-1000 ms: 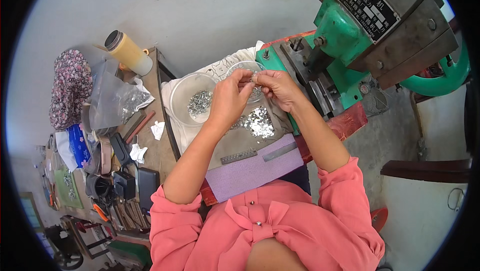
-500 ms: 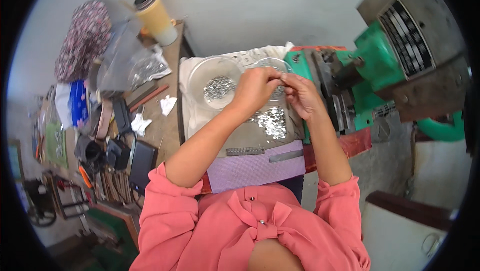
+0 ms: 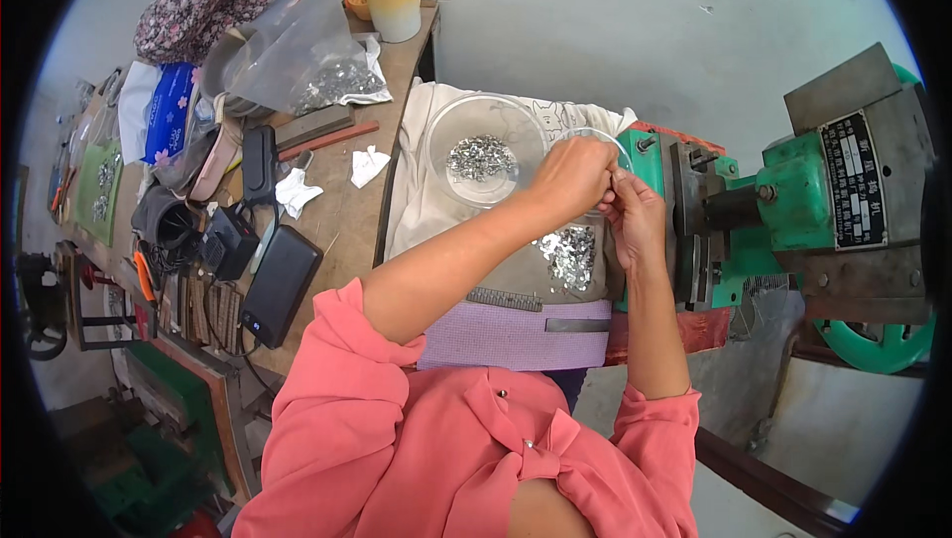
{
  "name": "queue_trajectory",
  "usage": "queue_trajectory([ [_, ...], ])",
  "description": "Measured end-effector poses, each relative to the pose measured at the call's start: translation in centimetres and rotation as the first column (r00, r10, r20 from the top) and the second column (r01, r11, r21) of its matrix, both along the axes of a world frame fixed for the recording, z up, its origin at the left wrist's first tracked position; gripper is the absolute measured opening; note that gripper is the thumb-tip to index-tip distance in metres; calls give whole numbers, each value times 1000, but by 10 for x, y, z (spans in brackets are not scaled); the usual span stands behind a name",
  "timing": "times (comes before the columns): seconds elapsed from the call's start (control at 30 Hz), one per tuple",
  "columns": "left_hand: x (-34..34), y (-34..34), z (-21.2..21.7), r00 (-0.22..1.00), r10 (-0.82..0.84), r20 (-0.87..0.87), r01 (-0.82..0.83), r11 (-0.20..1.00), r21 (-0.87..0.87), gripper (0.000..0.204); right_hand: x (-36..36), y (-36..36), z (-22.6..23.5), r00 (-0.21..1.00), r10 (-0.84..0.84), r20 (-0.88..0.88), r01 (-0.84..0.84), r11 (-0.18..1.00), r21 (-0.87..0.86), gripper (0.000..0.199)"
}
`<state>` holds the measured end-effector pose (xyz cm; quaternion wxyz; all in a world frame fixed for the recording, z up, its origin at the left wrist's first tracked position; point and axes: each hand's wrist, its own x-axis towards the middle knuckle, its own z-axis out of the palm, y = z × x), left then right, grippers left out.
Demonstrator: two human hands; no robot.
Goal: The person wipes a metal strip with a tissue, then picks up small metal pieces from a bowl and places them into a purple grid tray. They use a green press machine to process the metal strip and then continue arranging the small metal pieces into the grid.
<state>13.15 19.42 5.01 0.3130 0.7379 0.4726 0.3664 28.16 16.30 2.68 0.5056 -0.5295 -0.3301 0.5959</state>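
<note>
Your left hand (image 3: 577, 179) and right hand (image 3: 637, 221) meet at the fingertips, covering much of the right tub (image 3: 603, 134) in this view. The left fingers are curled and the right thumb and forefinger lie close together; whether they pinch a piece cannot be told. The loose silver pieces (image 3: 572, 258) lie heaped on the cloth (image 3: 412, 211) between your forearms, with chips (image 3: 481, 157) in the left tub (image 3: 488, 110). For fine handling, use light fingertip pressure, brace one hand against the other and turn the wrists so the contact point is visible. Mind the left tub's rim beside your left wrist and the press (image 3: 793, 201) to your right. The mat (image 3: 471, 340) marks the near edge; plain cloth left of the heap offers the most room.
</note>
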Motion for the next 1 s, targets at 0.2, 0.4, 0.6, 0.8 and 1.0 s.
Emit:
queue_trajectory([
  [0.2, 2, 4, -8, 1000, 1, 19, -2, 998, 63, 11, -2, -2, 6, 999, 36, 26, -36, 999, -23, 22],
  [0.4, 2, 6, -11, 995, 51, 89, -59, 995, 83, 11, -11, -7, 16, 997, 40, 59, -42, 999, 31, 25],
  [0.6, -3, -1, -2, 974, 84, 211, -80, 996, -24, 12, -10, -7, 8, 997, -14, 73, 8, 997, 77, 25],
  [0.8, -3, -7, 4, 836, 98, 539, 85, 949, -304, 9, -10, -6, 11, 979, -45, -198, 68, 992, 110, 22],
  [1.0, 1, -16, 12, 750, 136, 648, 129, 930, -345, 7, -21, -6, 24, 954, -50, -295, 92, 987, 131, 19],
])
